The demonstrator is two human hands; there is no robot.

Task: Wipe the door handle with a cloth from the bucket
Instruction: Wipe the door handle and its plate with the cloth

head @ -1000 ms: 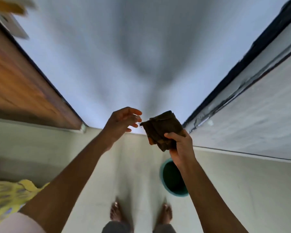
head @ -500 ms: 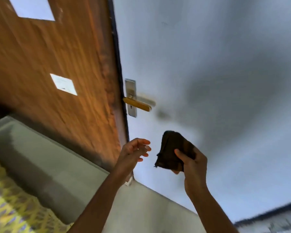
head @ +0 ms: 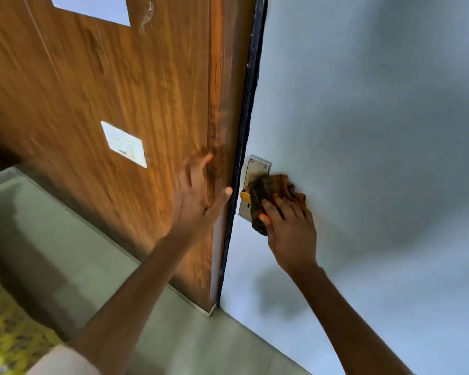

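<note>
At centre frame, the right hand [head: 290, 228] grips a dark brown cloth [head: 266, 193], pressing it over the yellow door handle [head: 244, 196] on its metal plate [head: 256, 169]. The left hand [head: 198, 196], fingers spread open, lies flat against the wooden door [head: 119, 90]. A white sticker [head: 123, 144] there is unreadable.

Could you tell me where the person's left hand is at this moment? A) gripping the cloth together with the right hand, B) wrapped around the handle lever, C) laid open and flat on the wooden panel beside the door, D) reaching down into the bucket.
C: the left hand lies spread on the wooden panel, while the right hand alone presses the cloth over the door handle.
</note>
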